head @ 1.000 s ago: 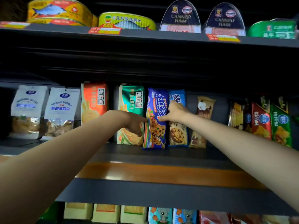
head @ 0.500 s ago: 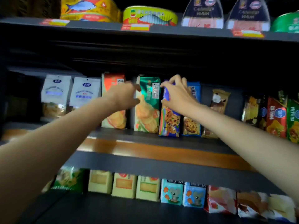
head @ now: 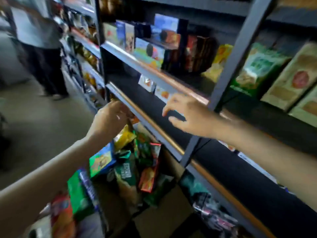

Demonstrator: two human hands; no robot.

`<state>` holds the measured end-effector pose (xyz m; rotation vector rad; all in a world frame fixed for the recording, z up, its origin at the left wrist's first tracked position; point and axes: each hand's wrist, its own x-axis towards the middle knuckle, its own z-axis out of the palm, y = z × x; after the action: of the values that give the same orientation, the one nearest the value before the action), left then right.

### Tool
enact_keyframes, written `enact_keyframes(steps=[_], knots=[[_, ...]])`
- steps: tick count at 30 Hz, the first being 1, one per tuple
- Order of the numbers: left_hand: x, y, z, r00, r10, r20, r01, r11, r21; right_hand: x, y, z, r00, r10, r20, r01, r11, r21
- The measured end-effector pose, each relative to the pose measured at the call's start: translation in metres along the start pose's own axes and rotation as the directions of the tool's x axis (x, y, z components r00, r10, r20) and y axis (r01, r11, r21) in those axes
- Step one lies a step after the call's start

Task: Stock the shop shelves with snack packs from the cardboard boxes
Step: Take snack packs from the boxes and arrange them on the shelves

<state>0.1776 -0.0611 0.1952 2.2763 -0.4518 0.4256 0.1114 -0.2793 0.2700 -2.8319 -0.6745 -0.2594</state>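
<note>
My left hand [head: 109, 117] hangs over the box [head: 159, 219] on the floor, fingers loosely curled; blur keeps me from telling whether it holds anything. My right hand [head: 187, 115] hovers at the shelf [head: 154, 124] edge, fingers spread and relaxed, gripping nothing. The box is packed with snack packs [head: 125, 170]: green, yellow, red and blue ones, jumbled at angles. More packs [head: 262, 67] stand upright on the shelves to the right. Another person [head: 41, 40] stands down the aisle.
</note>
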Motion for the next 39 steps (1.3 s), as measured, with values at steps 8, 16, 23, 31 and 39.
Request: enact_keyframes(steps=[8,16,23,31,39], knots=[[-0.074,-0.153,-0.020,0.878,-0.440,0.187,0.404,0.892,0.205,0.066,-0.001,0.233,0.785,0.365,0.501,-0.545,0.791,0.278],[-0.074,-0.203,0.008,0.784,-0.584,0.212,0.517,0.802,0.298,0.165,-0.027,0.328,0.712,0.440,0.548,-0.544,0.838,0.034],[-0.063,-0.220,0.007,0.737,-0.651,0.185,0.615,0.758,0.218,0.189,-0.027,0.358,0.649,0.544,0.531,-0.577,0.807,-0.122],[-0.032,-0.193,-0.003,0.771,-0.617,0.158,0.626,0.779,-0.015,0.206,-0.003,0.274,0.586,0.589,0.556,-0.808,0.473,0.351],[0.077,-0.044,0.002,0.948,-0.292,0.125,0.317,0.881,-0.351,0.117,0.021,0.003,0.686,0.699,-0.202,-0.524,0.668,0.528]])
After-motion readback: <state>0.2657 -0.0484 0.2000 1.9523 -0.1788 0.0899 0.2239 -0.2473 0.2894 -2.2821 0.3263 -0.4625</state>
